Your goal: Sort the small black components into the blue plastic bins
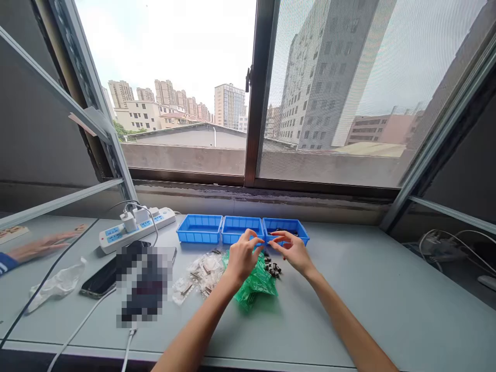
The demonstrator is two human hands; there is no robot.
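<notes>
My left hand [241, 257] is raised over a green plastic bag [258, 284], thumb and fingers pinched together. Facing it, my right hand [296, 254] also has its fingertips drawn together in a pinch. The fingertips of the two hands nearly meet; whatever small thing they may hold is too small to make out. Beside the bag lies a pile of small black and metallic parts [274, 268]. To the left spread several small transparent plastic packets [203, 271] with thin pieces inside. Behind my hands stands the right blue bin [303, 233], with dark pieces in it.
A middle blue bin [229, 237] and a left blue bin [199, 236] adjoin it. A white power strip [165, 219], phone [98, 281], cables and crumpled plastic [58, 287] occupy the left side. Another person's hand [48, 243] rests at the far left. A window rises behind the table.
</notes>
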